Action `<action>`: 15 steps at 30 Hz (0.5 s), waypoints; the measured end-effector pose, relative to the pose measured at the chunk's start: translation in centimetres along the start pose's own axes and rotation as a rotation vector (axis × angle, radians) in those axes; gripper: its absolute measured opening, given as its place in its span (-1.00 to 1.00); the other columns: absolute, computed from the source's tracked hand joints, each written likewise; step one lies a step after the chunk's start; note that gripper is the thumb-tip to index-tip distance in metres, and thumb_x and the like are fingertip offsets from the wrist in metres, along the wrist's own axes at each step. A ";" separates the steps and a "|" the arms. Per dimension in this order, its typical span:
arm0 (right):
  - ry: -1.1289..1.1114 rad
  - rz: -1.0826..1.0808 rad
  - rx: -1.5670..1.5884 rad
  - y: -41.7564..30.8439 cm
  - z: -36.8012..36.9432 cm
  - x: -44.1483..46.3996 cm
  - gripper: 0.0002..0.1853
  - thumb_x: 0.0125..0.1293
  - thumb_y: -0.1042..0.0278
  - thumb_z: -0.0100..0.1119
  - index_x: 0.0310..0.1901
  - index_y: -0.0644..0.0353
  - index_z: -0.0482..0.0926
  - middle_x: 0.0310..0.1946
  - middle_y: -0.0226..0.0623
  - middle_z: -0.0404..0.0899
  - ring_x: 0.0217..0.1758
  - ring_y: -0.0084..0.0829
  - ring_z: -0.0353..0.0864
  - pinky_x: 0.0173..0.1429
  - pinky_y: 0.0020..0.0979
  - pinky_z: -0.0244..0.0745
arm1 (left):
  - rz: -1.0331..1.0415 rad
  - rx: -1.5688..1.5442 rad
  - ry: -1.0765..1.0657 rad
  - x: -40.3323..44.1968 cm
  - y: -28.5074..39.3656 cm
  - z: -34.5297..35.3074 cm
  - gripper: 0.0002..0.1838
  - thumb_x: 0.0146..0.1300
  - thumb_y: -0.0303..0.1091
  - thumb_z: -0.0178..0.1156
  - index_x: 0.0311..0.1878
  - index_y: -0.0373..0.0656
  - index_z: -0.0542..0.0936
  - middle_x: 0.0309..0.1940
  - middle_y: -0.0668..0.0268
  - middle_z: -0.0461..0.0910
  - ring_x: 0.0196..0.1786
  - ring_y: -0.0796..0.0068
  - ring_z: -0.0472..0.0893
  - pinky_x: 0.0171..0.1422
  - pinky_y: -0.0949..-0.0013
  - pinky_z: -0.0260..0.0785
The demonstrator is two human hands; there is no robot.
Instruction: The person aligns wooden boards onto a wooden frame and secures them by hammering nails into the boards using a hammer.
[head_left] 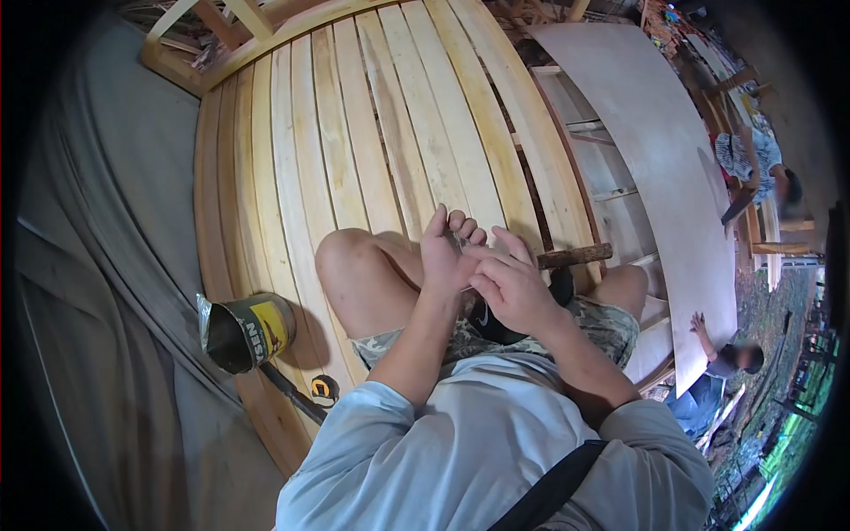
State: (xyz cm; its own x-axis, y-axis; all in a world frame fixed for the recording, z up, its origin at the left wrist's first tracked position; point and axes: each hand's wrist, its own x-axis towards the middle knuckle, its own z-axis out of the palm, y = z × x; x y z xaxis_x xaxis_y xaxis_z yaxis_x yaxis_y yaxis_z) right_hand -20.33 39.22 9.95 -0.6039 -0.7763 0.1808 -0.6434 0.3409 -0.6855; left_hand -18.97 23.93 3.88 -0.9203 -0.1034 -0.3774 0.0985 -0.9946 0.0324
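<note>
Above my lap my two hands meet, close together. My left hand (pixel 450 252) is turned palm up with its fingers curled, and a thin, pale, see-through thing shows faintly at its palm. My right hand (pixel 513 285) reaches across to that palm, its fingers bent and its fingertips near the left palm. What the right fingers hold, if anything, is too small to make out. A dark wooden stick (pixel 575 256) lies just right of my right hand. Beneath me is a slatted wooden platform (pixel 345 115).
An opened can (pixel 266 327) stands at the platform's left edge, beside a black and yellow round thing (pixel 324 389) and a dark handle. Grey cloth (pixel 115 265) hangs at left. A pale sheet (pixel 655 159) lies at right, with two people beyond it.
</note>
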 end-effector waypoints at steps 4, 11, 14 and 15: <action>-0.034 0.004 0.035 -0.2 -0.6 0.0 -0.82 0.42 0.29 0.24 -0.25 0.23 0.61 0.29 -0.20 0.61 0.50 0.13 0.29 0.56 0.04 0.17 | 0.002 -0.012 0.033 -0.3 0.1 -0.4 -0.55 0.59 -0.04 0.06 -0.45 -0.03 0.33 -0.57 0.43 0.30 -0.46 0.48 0.33 -0.29 0.40 0.31; 0.131 -0.056 0.220 -0.4 -0.2 0.3 -0.85 0.45 0.35 0.19 -0.23 0.25 0.59 0.27 -0.11 0.61 0.42 0.06 0.43 0.51 0.00 0.29 | -0.017 -0.180 0.037 0.5 0.8 -1.4 -0.69 0.57 -0.31 0.01 -0.41 -0.06 0.37 -0.57 0.45 0.29 -0.51 0.57 0.27 -0.36 0.43 0.19; 0.152 -0.005 0.324 -0.1 -0.7 0.5 -0.84 0.47 0.34 0.19 -0.20 0.26 0.58 0.29 -0.03 0.59 0.41 0.10 0.45 0.50 0.01 0.32 | 0.052 -0.347 -0.004 1.1 2.2 -1.4 -0.63 0.60 -0.24 0.00 -0.45 -0.02 0.33 -0.60 0.49 0.13 -0.49 0.59 0.22 -0.38 0.42 0.10; 0.155 -0.010 0.322 -0.1 -0.6 0.5 -0.84 0.47 0.34 0.19 -0.20 0.26 0.58 0.29 -0.03 0.59 0.41 0.10 0.45 0.50 0.01 0.32 | 0.062 -0.324 -0.092 1.2 2.2 -1.4 -0.71 0.58 -0.35 0.02 -0.38 -0.07 0.39 -0.55 0.47 0.31 -0.50 0.60 0.26 -0.36 0.43 0.18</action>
State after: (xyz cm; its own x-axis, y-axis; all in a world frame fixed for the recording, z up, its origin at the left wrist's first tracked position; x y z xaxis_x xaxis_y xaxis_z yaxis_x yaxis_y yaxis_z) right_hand -20.85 39.15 10.54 -0.6783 -0.6807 0.2766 -0.4835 0.1299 -0.8657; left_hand -19.33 21.65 2.24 -0.9376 -0.1787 -0.2984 0.2571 -0.9339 -0.2484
